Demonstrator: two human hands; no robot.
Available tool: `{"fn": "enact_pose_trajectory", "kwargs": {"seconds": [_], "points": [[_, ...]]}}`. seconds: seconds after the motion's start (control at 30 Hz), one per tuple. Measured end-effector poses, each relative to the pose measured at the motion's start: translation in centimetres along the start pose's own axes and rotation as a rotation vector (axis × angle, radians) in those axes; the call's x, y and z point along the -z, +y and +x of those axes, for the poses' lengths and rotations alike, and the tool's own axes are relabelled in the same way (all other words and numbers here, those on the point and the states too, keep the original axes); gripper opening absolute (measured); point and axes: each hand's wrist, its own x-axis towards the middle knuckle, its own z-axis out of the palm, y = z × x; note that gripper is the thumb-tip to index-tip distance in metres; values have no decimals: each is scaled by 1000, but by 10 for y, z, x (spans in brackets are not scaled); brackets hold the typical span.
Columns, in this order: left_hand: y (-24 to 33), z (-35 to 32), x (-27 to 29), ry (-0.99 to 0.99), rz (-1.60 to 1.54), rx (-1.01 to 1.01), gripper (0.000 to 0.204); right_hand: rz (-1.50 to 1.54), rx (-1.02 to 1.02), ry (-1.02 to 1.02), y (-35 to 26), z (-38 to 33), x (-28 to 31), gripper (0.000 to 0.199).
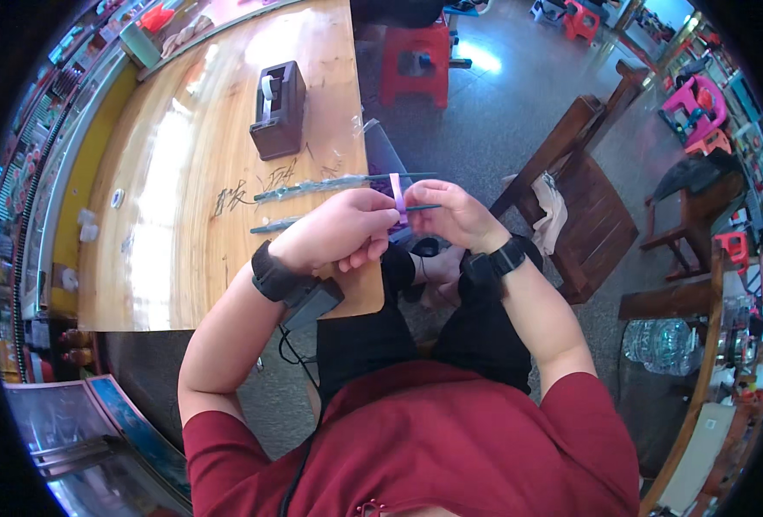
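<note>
Over the right edge of the wooden table, my left hand (351, 228) is closed, thumb and fingertips pinching a purple ribbon strip (396, 185). The strip stands up around a thin dark green stick (265, 228) that passes behind my left hand. My right hand (454, 215) is closed beside it, its fingers at the stick's right end and close to the strip; its fingertips are slightly blurred. Just beyond lies a second dark green stick (312, 186), partly in clear wrap, with its right end past the table edge.
A dark tape dispenser (279, 112) stands on the wooden table (200, 146), which has dark handwriting on it. A brown wooden chair (584, 224) with a pale cloth (550, 211) is at my right. Beyond the table is a red stool (415, 65). A large clear bottle (661, 345) lies at lower right.
</note>
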Motion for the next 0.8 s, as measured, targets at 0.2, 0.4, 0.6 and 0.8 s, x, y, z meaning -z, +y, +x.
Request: {"fn": "enact_pose_trajectory", "kwargs": {"seconds": [0.2,0.4,0.6,0.8], "points": [[2,-1,0,1,-11,-13,23,-70,47,63,2,5,13,14],[0,-1,0,3,-31,-28,22,2,27,-67,19,22,10,20],[-2,1,1,-17,-32,-44,21,106,-13,-112,23,25,2,16],[-3,2,2,-20,-13,-35,25,81,-14,-19,20,22,-4,17]]}}
